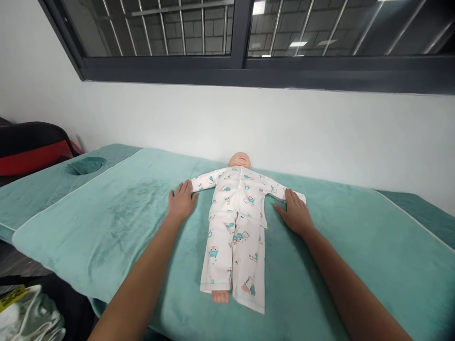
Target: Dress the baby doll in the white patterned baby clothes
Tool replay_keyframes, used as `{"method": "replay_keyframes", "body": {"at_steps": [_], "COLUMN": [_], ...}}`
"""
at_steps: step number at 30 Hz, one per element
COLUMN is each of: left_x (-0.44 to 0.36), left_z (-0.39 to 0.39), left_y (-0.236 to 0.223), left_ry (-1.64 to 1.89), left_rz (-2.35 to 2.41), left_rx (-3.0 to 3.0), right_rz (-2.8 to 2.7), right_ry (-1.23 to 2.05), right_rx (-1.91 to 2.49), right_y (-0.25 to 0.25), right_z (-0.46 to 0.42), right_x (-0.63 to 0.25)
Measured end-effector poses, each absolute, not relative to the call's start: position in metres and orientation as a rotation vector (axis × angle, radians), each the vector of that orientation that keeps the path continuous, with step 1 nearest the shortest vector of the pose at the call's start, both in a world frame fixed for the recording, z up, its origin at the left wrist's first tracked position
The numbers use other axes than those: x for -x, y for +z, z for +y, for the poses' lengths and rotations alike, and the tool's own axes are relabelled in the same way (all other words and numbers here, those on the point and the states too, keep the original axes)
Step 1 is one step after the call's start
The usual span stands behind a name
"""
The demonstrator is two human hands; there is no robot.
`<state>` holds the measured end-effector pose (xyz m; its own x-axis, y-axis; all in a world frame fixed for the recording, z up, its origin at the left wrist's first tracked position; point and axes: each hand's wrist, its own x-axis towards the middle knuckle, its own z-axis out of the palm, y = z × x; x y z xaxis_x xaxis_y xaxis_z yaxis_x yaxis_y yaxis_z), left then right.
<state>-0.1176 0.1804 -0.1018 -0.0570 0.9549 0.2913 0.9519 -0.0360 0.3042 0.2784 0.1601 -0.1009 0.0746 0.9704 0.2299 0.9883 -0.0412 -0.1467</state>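
A baby doll (239, 159) lies on its back on the green-covered bed, head toward the wall. It wears a white printed pajama top (237, 192) and matching pajama pants (218, 253), with one bare foot (220, 297) showing below the left pant leg in view. The other foot is hidden. My left hand (182, 201) rests flat, fingertips at the cuff of the sleeve on the left. On the opposite side, my right hand (294, 211) lies with its fingers over the end of the outstretched sleeve. Neither hand grips anything that I can see.
The bed (117, 213) has a plush cover and a face hole (86, 166) at its left end. Behind it stand a white wall (213, 118) and a barred window (241, 61). A black-and-red chair-like object (35, 151) and folded cloths (31, 317) are at the left.
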Motion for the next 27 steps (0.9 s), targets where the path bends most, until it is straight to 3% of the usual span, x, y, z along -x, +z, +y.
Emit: {"method": "replay_keyframes", "body": {"at_steps": [10,19,27], "left_x": [0.121,0.133,0.174], "left_z": [0.145,0.006,-0.09], "left_y": [-0.104,-0.112,-0.157], "left_ry": [0.666,0.677,0.89], "left_rz": [2.328,2.384,2.441], "left_rx": [-2.043,-2.093,-1.987], "right_rz": [-1.669,-1.758,-1.94], "right_ry": [-0.077,-0.153,-0.192], "right_rx": [2.374,2.357,2.247], "right_y": [-0.099,-0.107,-0.113], "right_z": [0.131,0.095,0.055], "right_x": [-0.286,-0.292,-0.286]}}
